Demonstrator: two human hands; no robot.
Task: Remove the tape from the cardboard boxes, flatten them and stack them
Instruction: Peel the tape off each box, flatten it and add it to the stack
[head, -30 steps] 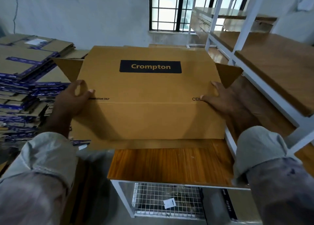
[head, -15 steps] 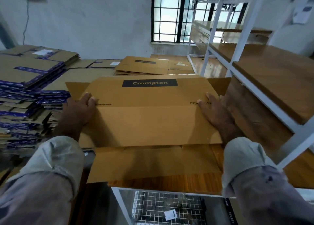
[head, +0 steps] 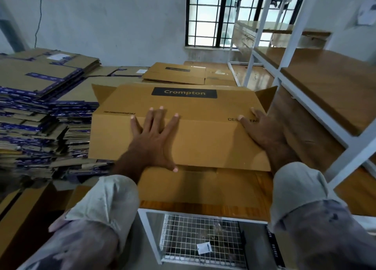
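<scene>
left hand (head: 156,139) flat, fingers spread on crompton box (head: 203,139); right hand (head: 262,133) seemingly flat at box edge.

Centre frame: brown "Crompton" cardboard box (head: 195,131) on wooden table (head: 203,206), pressed by left hand (head: 154,141) with spread fingers and right hand (head: 262,131) at its right end; flattened cardboard stacks (head: 40,106) left; white shelving (head: 284,74) right.

A storeroom: stacks of flattened cartons (head: 40,110) (many deep), bare shelving racks (head: 289,66).
</scene>
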